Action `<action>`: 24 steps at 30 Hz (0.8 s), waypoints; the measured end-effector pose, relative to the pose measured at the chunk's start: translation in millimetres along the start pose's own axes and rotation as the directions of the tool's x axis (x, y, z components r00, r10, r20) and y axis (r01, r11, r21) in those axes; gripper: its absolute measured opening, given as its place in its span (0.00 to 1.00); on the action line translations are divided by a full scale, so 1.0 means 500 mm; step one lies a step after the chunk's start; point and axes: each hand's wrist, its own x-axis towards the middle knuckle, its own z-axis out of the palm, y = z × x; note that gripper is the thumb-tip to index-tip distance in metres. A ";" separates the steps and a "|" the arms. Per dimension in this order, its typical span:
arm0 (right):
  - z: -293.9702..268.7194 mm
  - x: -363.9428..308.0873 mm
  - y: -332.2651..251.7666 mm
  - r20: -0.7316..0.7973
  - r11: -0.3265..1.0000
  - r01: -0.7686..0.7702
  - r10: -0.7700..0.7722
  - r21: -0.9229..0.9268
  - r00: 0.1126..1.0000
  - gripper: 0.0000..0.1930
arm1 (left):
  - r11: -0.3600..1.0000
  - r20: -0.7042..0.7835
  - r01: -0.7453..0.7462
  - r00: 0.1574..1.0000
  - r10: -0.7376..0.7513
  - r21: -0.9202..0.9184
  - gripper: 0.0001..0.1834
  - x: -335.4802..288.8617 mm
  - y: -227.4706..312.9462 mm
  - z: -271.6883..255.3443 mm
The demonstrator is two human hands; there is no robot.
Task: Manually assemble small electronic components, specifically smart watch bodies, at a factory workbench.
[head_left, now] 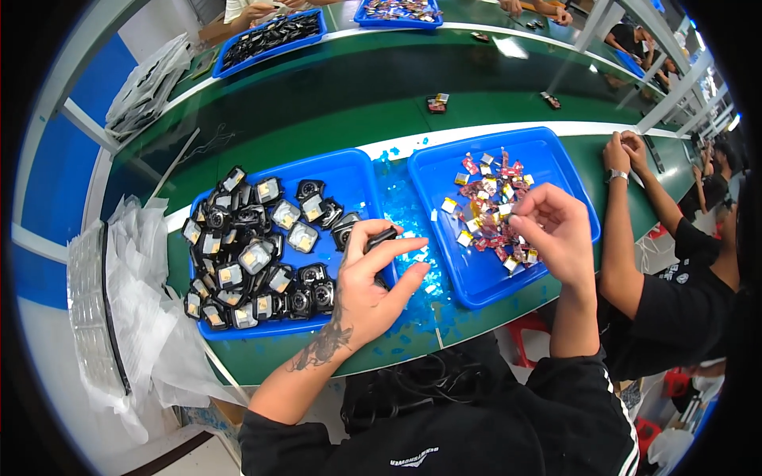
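Observation:
My left hand (373, 282) is at the right edge of the left blue tray (361, 178), its fingers curled around a black watch case (382, 239) that they partly hide. Thumb and forefinger stretch off to the right. Several black watch cases (255, 258), many showing pale square insides, are heaped in that tray. Over the right blue tray (432, 170) my right hand (559, 230) is closed in a pinch; what its fingertips hold, if anything, is too small to make out. Below it lies a pile of small circuit boards with silvery battery cells (492, 198).
Blue film scraps (432, 278) litter the table between the trays. A conveyor belt (317, 123) beyond carries small parts (437, 103). White plastic wrapping (151, 309) hangs at the left. A co-worker's hands (623, 155) are close on the right; more trays (274, 40) stand across the belt.

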 end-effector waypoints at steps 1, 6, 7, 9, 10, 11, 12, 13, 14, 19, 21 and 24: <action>0.004 -0.008 -0.015 -0.025 0.998 0.070 -0.070 -0.009 0.997 0.06 | 0.999 0.005 -0.042 0.999 0.042 0.007 0.14 0.001 0.001 0.001; -0.013 0.025 -0.031 -0.328 0.936 0.217 -0.304 -0.276 0.894 0.04 | 0.990 -0.055 -0.116 0.991 0.121 0.084 0.14 0.002 -0.002 0.001; -0.018 0.035 -0.013 -0.207 0.929 0.120 -0.202 -0.351 0.957 0.04 | 0.989 -0.060 -0.122 0.990 0.127 0.081 0.14 0.002 -0.004 0.001; -0.026 0.047 0.025 -0.125 0.886 0.005 -0.071 -0.464 0.990 0.03 | 0.990 -0.060 -0.118 0.991 0.123 0.083 0.13 0.000 -0.004 0.000; -0.029 0.048 0.041 -0.122 0.884 0.008 -0.074 -0.468 0.990 0.03 | 0.990 -0.064 -0.112 0.991 0.118 0.087 0.13 0.001 -0.005 0.003; -0.031 0.046 0.056 -0.113 0.885 0.035 -0.098 -0.463 0.989 0.03 | 0.990 -0.068 -0.113 0.991 0.119 0.085 0.13 0.003 -0.006 0.005; -0.029 0.040 0.062 -0.103 0.888 0.058 -0.117 -0.457 0.988 0.03 | 0.995 -0.068 -0.078 0.994 0.083 0.061 0.12 0.001 -0.006 0.005; -0.025 0.035 0.058 -0.074 0.904 -0.009 -0.025 -0.428 0.997 0.03 | 0.998 -0.067 -0.044 0.997 0.046 0.037 0.12 -0.002 -0.005 0.006; -0.026 0.031 0.059 -0.072 0.903 -0.011 -0.022 -0.429 0.997 0.03 | 0.999 -0.068 -0.040 0.997 0.043 0.036 0.12 -0.003 -0.004 0.007; -0.031 0.023 0.033 -0.052 0.999 -0.040 0.039 -0.019 0.998 0.04 | 1.000 -0.054 -0.023 0.998 0.023 0.003 0.12 -0.004 -0.004 0.008; -0.031 0.015 0.017 -0.026 0.990 -0.034 0.038 0.135 0.999 0.05 | 0.997 -0.037 -0.069 0.997 0.071 0.037 0.14 -0.004 -0.003 0.006; -0.027 0.006 -0.013 -0.036 0.963 -0.028 0.039 0.269 0.999 0.05 | 0.985 0.005 -0.151 0.988 0.151 0.088 0.17 0.000 0.006 0.010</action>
